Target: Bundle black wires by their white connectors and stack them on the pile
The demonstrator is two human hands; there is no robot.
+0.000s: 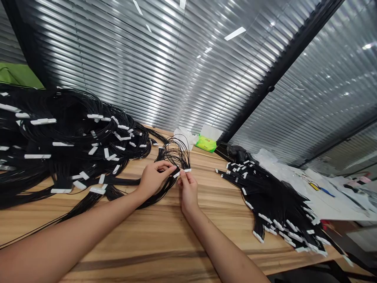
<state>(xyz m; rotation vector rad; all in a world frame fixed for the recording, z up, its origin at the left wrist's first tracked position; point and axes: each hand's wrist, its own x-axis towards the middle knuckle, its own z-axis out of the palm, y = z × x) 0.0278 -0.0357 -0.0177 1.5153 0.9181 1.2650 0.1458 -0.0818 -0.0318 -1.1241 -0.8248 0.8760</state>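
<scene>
My left hand [155, 179] grips a loop of thin black wires [173, 151] near a white connector strip [183, 171]. My right hand [188, 192] pinches that strip between thumb and fingers, close to my left fingertips. The wires arc up behind my hands and trail off to the lower left across the table. To the left lies a large tangled heap of black wire harnesses [73, 133] with many white connectors. A flatter bundle of black wires [273, 200] with white connectors fanned out lies to the right.
The wooden table [147, 236] runs under everything, and its edge shows at lower right. At the back stand white tissue [183, 137] and a green packet [206, 143]. A dark crumpled object [237, 153] and white papers [326, 192] lie to the right, before slatted blinds [147, 67].
</scene>
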